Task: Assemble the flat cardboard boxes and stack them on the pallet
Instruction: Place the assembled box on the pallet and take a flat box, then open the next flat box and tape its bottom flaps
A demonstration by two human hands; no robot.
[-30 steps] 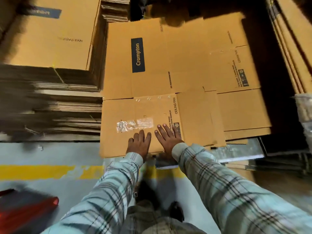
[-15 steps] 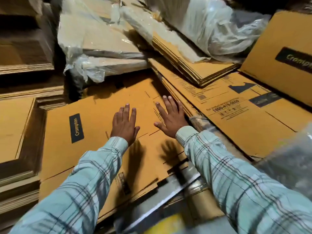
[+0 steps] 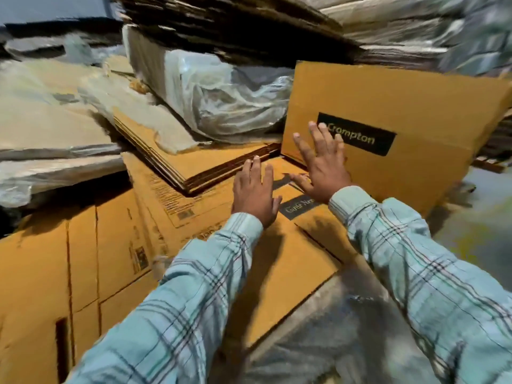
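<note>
A: Where is the box?
B: The brown box [image 3: 388, 128] stands up on the right. It has a black label [image 3: 357, 134] that says Crompton. Its bottom edge sits just behind the flat cardboard sheets [image 3: 116, 245] that lie in front of the person.

A: What are the hands doing?
B: Both hands are out in front, with fingers straight and spread. The right hand [image 3: 322, 162] is in front of the box side, next to the black label. It is hard to tell if it touches the box. The left hand [image 3: 256, 189] is lower, over the flat sheets, palm down. Neither hand has hold of anything.

A: What is the person wearing?
B: Light blue checked sleeves [image 3: 180, 314] cover both arms.

A: What else is near the box?
B: A pile of flat folded cardboard [image 3: 199, 162] lies just left of the box, on top of the big sheets. Behind it is a bundle wrapped in clear plastic [image 3: 221, 92]. More plastic-covered cardboard [image 3: 50, 128] lies far left. High stacks of cardboard [image 3: 249, 23] rise at the back. A bit of grey floor [image 3: 471, 231] shows on the right
</note>
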